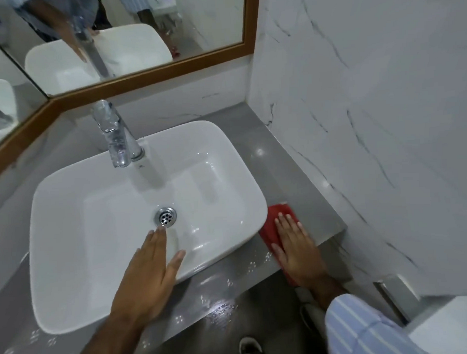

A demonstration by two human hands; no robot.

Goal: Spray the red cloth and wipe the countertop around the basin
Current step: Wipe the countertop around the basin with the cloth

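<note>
A white rectangular basin (103, 261) sits on a grey countertop (301, 190). The red cloth (271, 228) lies flat on the countertop just right of the basin, near the front edge. My right hand (298, 248) presses flat on the cloth, fingers spread, covering most of it. My left hand (148, 275) hovers open over the basin's front rim, fingers pointing toward the chrome drain (165, 216), holding nothing. No spray bottle is in view.
A chrome tap (117, 136) rises behind the basin. A wood-framed mirror (149, 73) runs along the back wall. A marble wall (370, 119) bounds the countertop on the right. Wet droplets (221, 307) shine on the countertop's front strip. A shoe (250, 349) shows on the floor below.
</note>
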